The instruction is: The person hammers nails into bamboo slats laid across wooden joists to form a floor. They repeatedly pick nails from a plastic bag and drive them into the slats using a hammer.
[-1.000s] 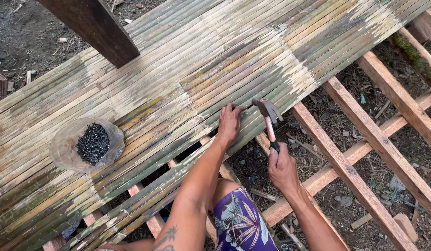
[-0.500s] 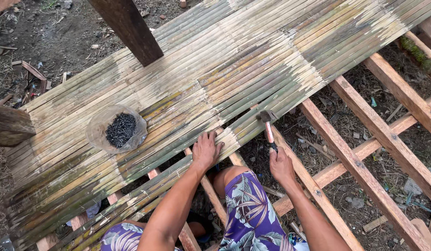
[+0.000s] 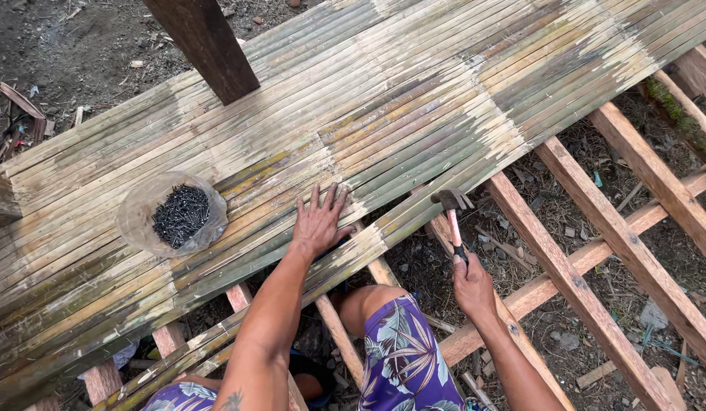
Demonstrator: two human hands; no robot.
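Head view showed the left hand (image 3: pixel 320 221) pressed flat, fingers spread, on the bamboo slats (image 3: pixel 414 106) seemingly to steady them, while the right hand (image 3: pixel 472 283) clenched the hammer (image 3: pixel 452 217) by its handle, head poised at the slats' edge above the wooden joists (image 3: pixel 574 281), a bowl of nails (image 3: pixel 173 215) within reach.
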